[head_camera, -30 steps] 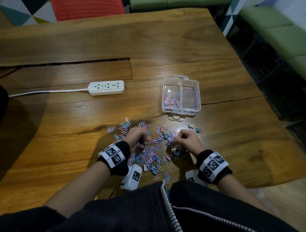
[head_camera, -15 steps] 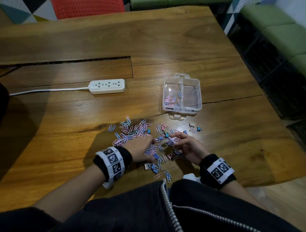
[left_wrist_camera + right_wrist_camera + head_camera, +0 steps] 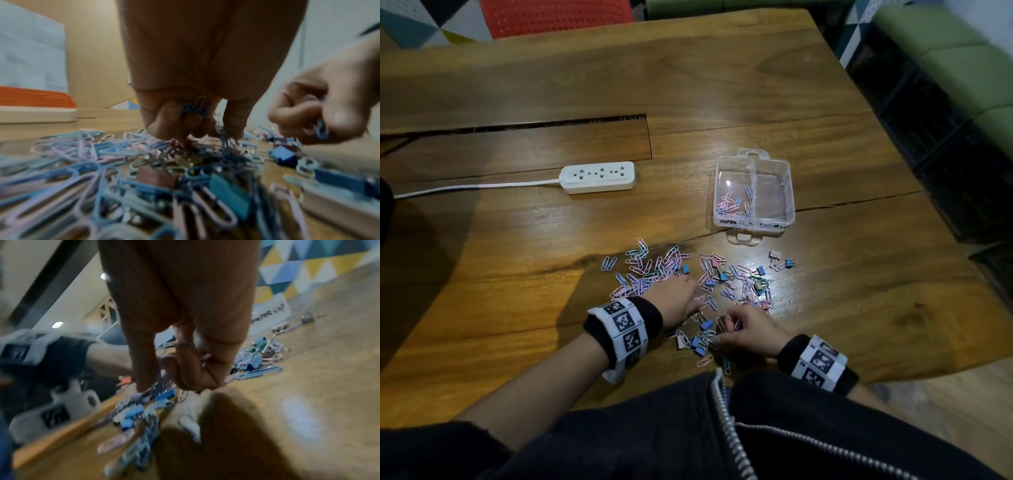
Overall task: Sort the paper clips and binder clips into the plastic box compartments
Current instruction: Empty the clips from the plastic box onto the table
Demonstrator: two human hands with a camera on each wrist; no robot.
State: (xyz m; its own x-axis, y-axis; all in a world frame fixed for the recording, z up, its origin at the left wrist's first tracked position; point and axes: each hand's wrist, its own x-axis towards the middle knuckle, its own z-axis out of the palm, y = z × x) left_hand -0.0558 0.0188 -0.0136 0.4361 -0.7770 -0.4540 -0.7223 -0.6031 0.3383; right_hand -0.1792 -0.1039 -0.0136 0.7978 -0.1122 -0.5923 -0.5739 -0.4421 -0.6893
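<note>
A scatter of pink and blue paper clips (image 3: 650, 270) mixed with small binder clips (image 3: 761, 270) lies on the wooden table near its front edge. My left hand (image 3: 681, 294) is down in the pile with fingers curled round several paper clips (image 3: 196, 108). My right hand (image 3: 743, 329) hovers at the pile's near side and pinches paper clips (image 3: 185, 350) in curled fingers. The clear plastic box (image 3: 789, 192) stands beyond the pile; its left compartment holds several paper clips (image 3: 731, 204), its right compartment looks bare.
A white power strip (image 3: 599, 176) with its cord lies to the left of the box. A slot (image 3: 517, 126) cuts across the table further back. An orange chair (image 3: 558, 15) stands behind the table, green seats (image 3: 962, 68) to the right.
My right hand has drawn back toward me, from the middle of the pile to its near edge. My left hand has shifted slightly right and stays in the clips.
</note>
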